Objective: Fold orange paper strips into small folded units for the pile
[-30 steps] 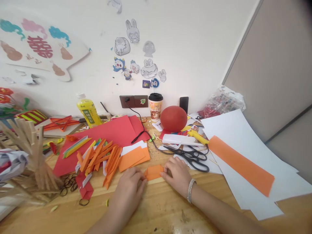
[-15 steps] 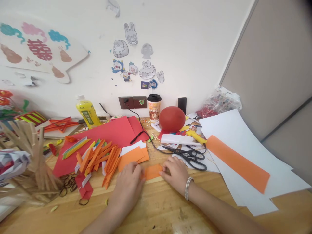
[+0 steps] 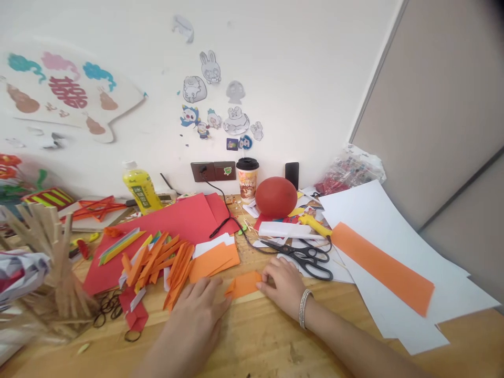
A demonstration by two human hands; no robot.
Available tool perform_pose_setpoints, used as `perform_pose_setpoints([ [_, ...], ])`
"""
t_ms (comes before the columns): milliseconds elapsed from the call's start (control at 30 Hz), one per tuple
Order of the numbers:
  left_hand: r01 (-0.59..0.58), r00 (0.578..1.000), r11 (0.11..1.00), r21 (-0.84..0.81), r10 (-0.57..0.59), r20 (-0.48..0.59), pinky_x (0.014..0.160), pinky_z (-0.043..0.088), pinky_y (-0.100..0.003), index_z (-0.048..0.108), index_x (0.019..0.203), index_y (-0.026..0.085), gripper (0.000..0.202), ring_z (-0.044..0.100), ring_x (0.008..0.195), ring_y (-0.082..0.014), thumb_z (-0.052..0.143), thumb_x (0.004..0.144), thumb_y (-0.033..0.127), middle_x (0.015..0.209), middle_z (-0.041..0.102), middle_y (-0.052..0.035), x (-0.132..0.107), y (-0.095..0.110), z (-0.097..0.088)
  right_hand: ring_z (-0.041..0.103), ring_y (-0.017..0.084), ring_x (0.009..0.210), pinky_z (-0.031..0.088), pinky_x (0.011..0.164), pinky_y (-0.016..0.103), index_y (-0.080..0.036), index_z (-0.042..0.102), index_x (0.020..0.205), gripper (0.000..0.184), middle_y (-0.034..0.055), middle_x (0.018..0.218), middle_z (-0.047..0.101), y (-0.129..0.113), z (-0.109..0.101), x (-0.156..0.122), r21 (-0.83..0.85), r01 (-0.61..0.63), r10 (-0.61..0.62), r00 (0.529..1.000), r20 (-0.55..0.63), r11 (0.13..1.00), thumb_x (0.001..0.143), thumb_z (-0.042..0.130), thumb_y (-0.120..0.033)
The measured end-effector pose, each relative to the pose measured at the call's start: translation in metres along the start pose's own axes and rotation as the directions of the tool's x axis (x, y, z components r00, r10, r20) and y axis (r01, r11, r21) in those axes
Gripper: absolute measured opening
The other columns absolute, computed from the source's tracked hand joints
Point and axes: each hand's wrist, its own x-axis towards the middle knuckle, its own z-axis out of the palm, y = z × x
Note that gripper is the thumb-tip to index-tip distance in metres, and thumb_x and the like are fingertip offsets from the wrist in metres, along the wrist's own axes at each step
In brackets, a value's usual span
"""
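A small piece of orange paper (image 3: 244,284) lies on the wooden table between my hands, with a folded flap at its left end. My right hand (image 3: 284,286), with a beaded bracelet at the wrist, pinches the paper's right edge between thumb and fingers. My left hand (image 3: 199,310) is slightly blurred beside the left end; its fingers are loosely stretched and the thumb lies close to the folded flap. Whether that thumb touches the paper I cannot tell. Just behind are flat orange sheets (image 3: 210,261), and left of them a pile of folded orange strips (image 3: 155,260).
Black scissors (image 3: 311,257) lie behind my right hand. Farther back stand a red balloon (image 3: 276,197), a lidded cup (image 3: 248,181) and a yellow bottle (image 3: 142,190). White sheets (image 3: 378,210) bearing an orange strip (image 3: 384,268) are at right, wooden sticks (image 3: 59,262) at left.
My left hand has drawn back left and toward me from the orange paper, uncovering its folded left end. My right hand stays at the right edge. The view has tilted slightly up.
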Motion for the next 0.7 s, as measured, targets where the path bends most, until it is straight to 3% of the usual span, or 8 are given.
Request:
perform_pose_setpoints([
  [133,0.058,0.993,0.998,0.017,-0.056,-0.1,0.079,0.043,-0.046,0.069,0.092,0.024,0.019,0.05,0.099,-0.0315,0.053,0.08,0.023,0.113,0.058,-0.0111,0.0,0.0,0.01,0.047,0.017,0.083,0.029,0.071,0.028,-0.019,0.057,0.069,0.013,-0.0003,0.081,0.055,-0.007,-0.003,-0.007,-0.006,0.049,-0.049,0.998,0.031,0.999,0.077,0.064,-0.027],
  [233,0.096,0.978,0.995,-0.039,-0.102,-0.181,0.081,0.043,-0.045,0.067,0.094,0.021,0.022,0.049,0.101,-0.0309,0.052,0.083,0.032,0.112,0.057,-0.0115,0.002,-0.003,0.024,0.048,0.016,0.084,0.032,0.075,0.029,-0.02,0.059,0.074,0.016,-0.0008,0.082,0.054,-0.018,0.001,-0.019,0.081,0.201,-0.21,0.971,0.112,0.976,0.072,0.07,-0.032],
  [300,0.105,0.968,0.992,-0.068,-0.118,-0.22,0.083,0.043,-0.045,0.065,0.098,0.019,0.025,0.049,0.102,-0.0302,0.05,0.085,0.034,0.113,0.057,-0.0121,0.004,-0.005,0.032,0.048,0.018,0.086,0.034,0.078,0.03,-0.022,0.06,0.083,0.026,0.0,0.086,0.055,-0.025,0.005,-0.027,0.136,0.33,-0.349,0.925,0.153,0.934,0.068,0.073,-0.038],
  [400,0.052,0.964,0.997,-0.062,-0.066,-0.258,0.085,0.043,-0.046,0.061,0.107,0.019,0.029,0.048,0.106,-0.0309,0.052,0.085,0.033,0.117,0.055,-0.0132,0.007,-0.009,0.041,0.049,0.019,0.089,0.036,0.081,0.031,-0.025,0.059,0.097,0.039,0.0003,0.091,0.057,-0.031,0.007,-0.032,0.204,0.519,-0.552,0.816,0.171,0.83,0.066,0.074,-0.044],
  [433,0.015,0.965,0.998,-0.059,-0.03,-0.26,0.086,0.043,-0.047,0.06,0.11,0.02,0.03,0.048,0.107,-0.031,0.054,0.084,0.034,0.118,0.055,-0.013,0.008,-0.011,0.043,0.049,0.018,0.089,0.037,0.081,0.03,-0.025,0.059,0.098,0.034,0.0003,0.091,0.057,-0.031,0.006,-0.032,0.218,0.532,-0.566,0.813,0.135,0.818,0.07,0.071,-0.041],
  [500,-0.06,0.967,0.996,-0.064,0.042,-0.252,0.085,0.045,-0.046,0.058,0.113,0.023,0.034,0.049,0.108,-0.031,0.058,0.082,0.038,0.118,0.055,-0.0125,0.009,-0.014,0.046,0.05,0.017,0.089,0.038,0.081,0.029,-0.022,0.058,0.095,0.016,0.0014,0.092,0.058,-0.027,0.002,-0.027,0.221,0.479,-0.495,0.869,0.018,0.849,0.08,0.061,-0.027],
  [567,-0.104,0.967,0.992,-0.065,0.086,-0.24,0.084,0.046,-0.046,0.056,0.116,0.024,0.043,0.049,0.108,-0.0314,0.062,0.078,0.043,0.119,0.055,-0.0128,0.009,-0.017,0.046,0.05,0.017,0.09,0.039,0.081,0.031,-0.021,0.058,0.098,0.015,0.0037,0.096,0.059,-0.019,-0.002,-0.02,0.192,0.413,-0.408,0.91,-0.068,0.89,0.085,0.05,-0.018],
  [700,-0.093,0.956,0.995,-0.04,0.078,-0.284,0.084,0.045,-0.044,0.052,0.119,0.021,0.048,0.05,0.106,-0.031,0.06,0.079,0.046,0.119,0.055,-0.0135,0.008,-0.022,0.037,0.047,0.019,0.1,0.037,0.087,0.033,-0.023,0.061,0.102,0.024,0.0036,0.113,0.058,-0.007,-0.006,-0.01,0.033,0.552,-0.552,0.834,-0.003,0.833,0.083,0.049,-0.013],
])
